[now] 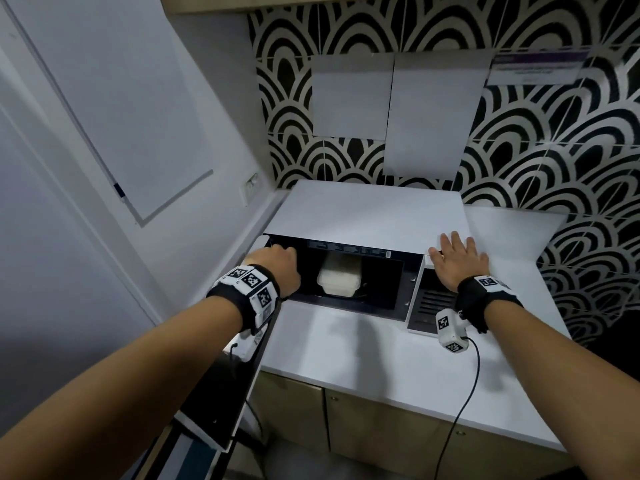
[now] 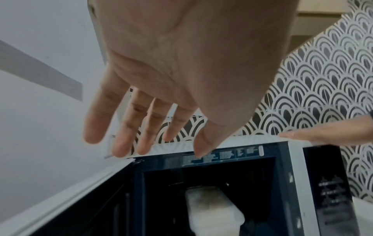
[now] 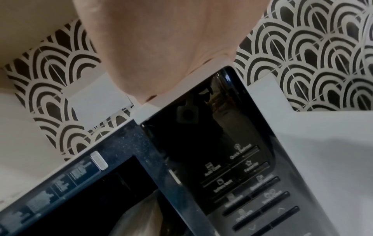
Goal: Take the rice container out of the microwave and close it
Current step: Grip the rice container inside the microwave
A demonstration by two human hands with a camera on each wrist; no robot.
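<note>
Microwave (image 1: 367, 209) sits on a white counter (image 1: 398, 362) in the corner, door (image 1: 221, 386) swung wide toward the person's left. Cavity dark.

Rice container (image 1: 341, 277): pale, lidded, rectangular, standing inside the cavity near its middle, a little right of the left hand. Seen from the left wrist view it shows as a white blurred block (image 2: 214, 209) low in the opening, below and beyond the fingertips.

Left hand (image 1: 277, 268): at the upper left of the cavity mouth, just inside the frame. In the wrist view the fingers (image 2: 129, 131) are straight and spread, loose, holding nothing; thumb tip lies over the label strip along the top edge of the opening. Clear gap between the hand and the container, no contact.

Right hand (image 1: 457, 261): flat, palm down, fingers stretched out, resting on the top right front corner of the microwave above the control panel (image 1: 431, 303). The right wrist view shows the heel of the palm (image 3: 161, 55) pressed on the white top edge, with the button rows of the panel (image 3: 252, 191) below. It is well right of the container, outside the cavity.

Both wrists carry black bands with printed square markers; a cable (image 1: 464, 400) trails from the right wrist unit across the counter edge. Black-and-white arched tiles (image 1: 554, 140) behind, two blank sheets of paper (image 1: 391, 109) stuck on them.
</note>
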